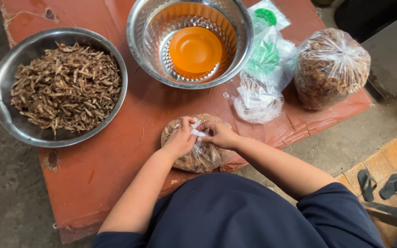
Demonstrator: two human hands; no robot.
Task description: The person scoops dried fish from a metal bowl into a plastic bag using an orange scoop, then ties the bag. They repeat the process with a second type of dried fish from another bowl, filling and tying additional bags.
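Observation:
A small clear plastic bag [203, 156] filled with brown dried bits lies on the red-brown mat [116, 156] right in front of me. My left hand [180, 140] and my right hand [219, 134] both pinch the twisted neck of the bag at its top, fingers closed on the plastic. A steel bowl [5, 119] heaped with the same dried brown pieces stands to the left. Straight ahead stands an embossed steel bowl [138, 41] holding a small orange plastic dish [195, 49].
A large filled and tied clear bag [331, 66] stands at the right of the mat. Between it and the embossed bowl lies a pile of clear plastic bags [260, 92] with green lids showing through. A pair of dark sandals [380, 184] lies on the tiled floor at right.

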